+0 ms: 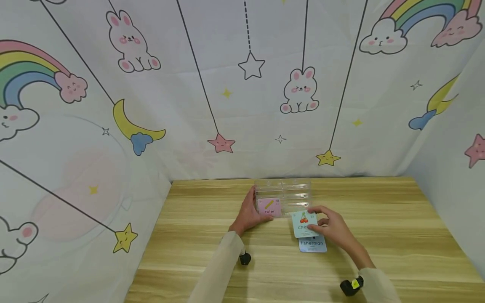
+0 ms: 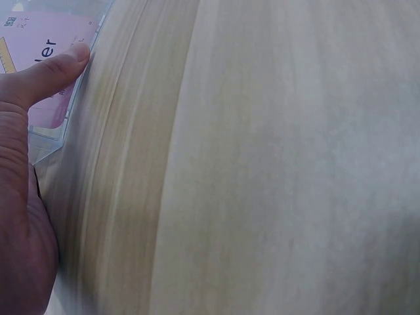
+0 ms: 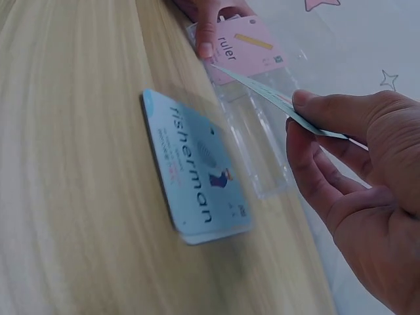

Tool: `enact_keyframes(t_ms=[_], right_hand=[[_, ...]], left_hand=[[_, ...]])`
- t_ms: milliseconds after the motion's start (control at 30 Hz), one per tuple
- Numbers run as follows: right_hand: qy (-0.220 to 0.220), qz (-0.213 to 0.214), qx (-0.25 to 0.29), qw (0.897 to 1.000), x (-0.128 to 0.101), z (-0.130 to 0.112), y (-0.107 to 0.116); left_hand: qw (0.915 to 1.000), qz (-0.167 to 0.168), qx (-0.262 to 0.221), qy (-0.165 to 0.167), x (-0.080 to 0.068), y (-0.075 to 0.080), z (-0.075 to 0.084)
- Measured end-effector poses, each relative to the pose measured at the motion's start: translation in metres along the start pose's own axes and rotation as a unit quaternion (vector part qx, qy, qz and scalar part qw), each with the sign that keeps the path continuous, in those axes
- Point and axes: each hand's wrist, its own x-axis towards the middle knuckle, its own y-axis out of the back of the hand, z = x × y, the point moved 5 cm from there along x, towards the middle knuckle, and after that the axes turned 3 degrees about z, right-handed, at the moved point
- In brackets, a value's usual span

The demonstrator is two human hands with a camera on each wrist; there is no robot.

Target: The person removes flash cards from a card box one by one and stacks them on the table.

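A: Quick q, what's the R hand (image 1: 333, 225) up to?

B: Pinching the cherry card (image 1: 302, 224) b/w thumb & fingers, by its R side. Part of the word's covered by fingertips. Card's held up off the table (image 1: 182, 240), tilted; R wrist cam sees it almost edge-on.

A: And the L hand (image 1: 248, 212)?

B: Gripping the clear tray (image 1: 297, 196) at its near L corner: thumb along the near edge, by the ruler card (image 1: 269, 210), other fingers up the L side. L wrist cam only gets the thumb side, so can't tell exactly how those fingers bend.

A: Hands together or apart?

B: Apart, w/ part of the tray & the cherry card b/w them.

A: Where's the ruler card, exactly?

B: In the tray, near row, L column. Pink, face up, word side toward the person.

A: Anything under the cherry card?

B: Yep, the fisherman card (image 1: 312, 245), blue, flat on the table just in front of the tray's near R part. Looks thick from the R wrist cam; can't tell if it's a stack. From the head cam the cherry card hides its top part.

A: Background?

B: White cloth (image 1: 265, 109) w/ bunnies, stars, rainbows. Pale sleeves (image 1: 219, 269) on both arms, plus a small black gadget (image 1: 245, 258) at ea. wrist.
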Motion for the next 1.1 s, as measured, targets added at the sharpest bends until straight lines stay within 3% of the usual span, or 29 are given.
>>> enact_keyframes(t_ms=[467,767,1100], right_hand=[[-0.054,0.006,0.016,0.998,-0.020,0.025,0.005],[-0.056,0.000,0.004,0.998,-0.026,0.032,0.004],[-0.062,0.001,0.002,0.998,-0.031,0.036,0.000]], left_hand=[[1.0000,0.002,0.006,0.007,-0.001,-0.001,0.001],[1.0000,0.004,-0.002,-0.006,0.001,-0.001,0.000],[0.9999,0.000,0.013,0.004,-0.001,-0.001,-0.001]])
